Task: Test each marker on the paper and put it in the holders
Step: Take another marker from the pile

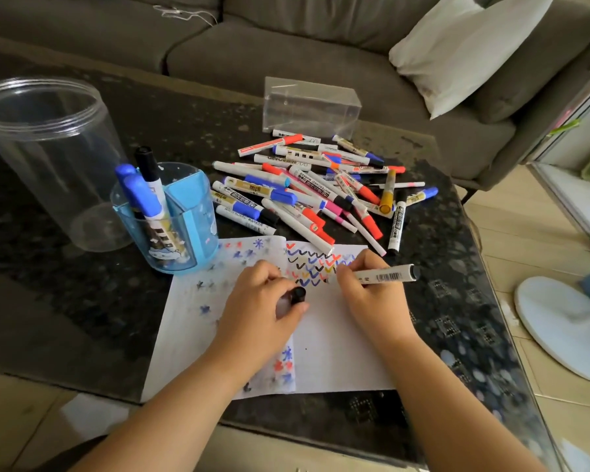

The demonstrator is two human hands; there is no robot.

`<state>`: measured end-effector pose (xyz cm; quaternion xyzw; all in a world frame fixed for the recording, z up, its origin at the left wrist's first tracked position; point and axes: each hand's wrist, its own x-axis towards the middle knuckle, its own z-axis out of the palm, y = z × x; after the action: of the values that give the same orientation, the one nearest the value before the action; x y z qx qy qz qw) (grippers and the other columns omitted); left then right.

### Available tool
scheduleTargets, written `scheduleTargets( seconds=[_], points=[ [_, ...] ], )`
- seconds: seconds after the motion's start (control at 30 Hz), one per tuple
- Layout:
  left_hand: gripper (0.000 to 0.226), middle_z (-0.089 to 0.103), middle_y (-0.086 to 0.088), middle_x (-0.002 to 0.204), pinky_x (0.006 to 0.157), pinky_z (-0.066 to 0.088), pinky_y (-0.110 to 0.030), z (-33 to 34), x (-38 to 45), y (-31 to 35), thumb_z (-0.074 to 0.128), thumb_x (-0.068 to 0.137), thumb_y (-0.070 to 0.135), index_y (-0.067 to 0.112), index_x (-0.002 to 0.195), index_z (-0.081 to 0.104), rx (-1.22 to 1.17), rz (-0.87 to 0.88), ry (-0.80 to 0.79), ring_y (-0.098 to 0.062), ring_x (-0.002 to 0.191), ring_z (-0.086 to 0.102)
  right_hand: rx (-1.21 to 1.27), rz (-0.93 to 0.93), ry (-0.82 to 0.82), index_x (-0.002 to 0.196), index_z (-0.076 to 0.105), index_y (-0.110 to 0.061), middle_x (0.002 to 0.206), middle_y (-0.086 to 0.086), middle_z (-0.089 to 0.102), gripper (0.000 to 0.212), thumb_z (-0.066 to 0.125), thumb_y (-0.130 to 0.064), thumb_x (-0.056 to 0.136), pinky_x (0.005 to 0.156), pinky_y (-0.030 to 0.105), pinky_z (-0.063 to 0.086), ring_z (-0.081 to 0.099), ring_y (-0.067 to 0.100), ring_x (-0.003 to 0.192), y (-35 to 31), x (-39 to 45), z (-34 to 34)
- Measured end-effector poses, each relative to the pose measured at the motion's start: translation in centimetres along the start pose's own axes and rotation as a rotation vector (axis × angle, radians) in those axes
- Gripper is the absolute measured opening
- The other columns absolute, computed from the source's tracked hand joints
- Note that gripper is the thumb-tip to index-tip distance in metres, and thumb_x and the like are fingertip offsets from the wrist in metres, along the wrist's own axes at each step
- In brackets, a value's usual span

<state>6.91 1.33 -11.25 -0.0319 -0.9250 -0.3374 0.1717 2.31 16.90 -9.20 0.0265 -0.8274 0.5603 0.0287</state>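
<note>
My right hand [372, 294] grips a white marker [385, 274] with a black end, its tip down on the white paper [338, 342] among rows of coloured check marks. My left hand [263, 301] rests on the paper and holds the marker's black cap [298, 294] between thumb and fingers. A heap of several capped markers [317, 192] in red, blue, black, pink and gold lies beyond the paper. The blue holder [184, 212] to the left has three markers standing in it.
A tall clear plastic jar [48, 148] stands at the far left behind the blue holder. A clear plastic box [310, 105] lies behind the marker heap. The dark table's edge runs down the right side, with a white fan base [559, 325] on the floor beyond. A grey sofa is behind.
</note>
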Motion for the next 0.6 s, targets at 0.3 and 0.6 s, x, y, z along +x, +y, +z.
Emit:
scheduleTargets(
  seconds=[0.3,0.6],
  points=[
    [0.031,0.045,0.004,0.090,0.071,0.043,-0.024,-0.08,-0.11,0.05,0.077,0.073,0.026,0.004,0.094,0.071,0.008,0.015,0.012,-0.012,0.087,0.046,-0.066,-0.034,-0.025,0.062,0.040,-0.009,0.053,-0.004,0.038,0.034,0.063,-0.012,0.086,0.040,0.016,0.024,0.029,0.005,0.041,0.47,0.30,0.35],
    [0.032,0.043,0.005,0.093,0.073,0.040,-0.021,0.08,-0.09,-0.13,0.075,0.076,0.027,0.005,0.098,0.070,0.017,0.016,0.013,-0.012,0.089,0.045,-0.051,-0.008,0.059,0.062,0.036,-0.008,0.052,-0.001,0.033,0.033,0.059,-0.008,0.085,0.042,0.020,0.021,0.024,0.007,0.047,0.52,0.38,0.37]
  ],
)
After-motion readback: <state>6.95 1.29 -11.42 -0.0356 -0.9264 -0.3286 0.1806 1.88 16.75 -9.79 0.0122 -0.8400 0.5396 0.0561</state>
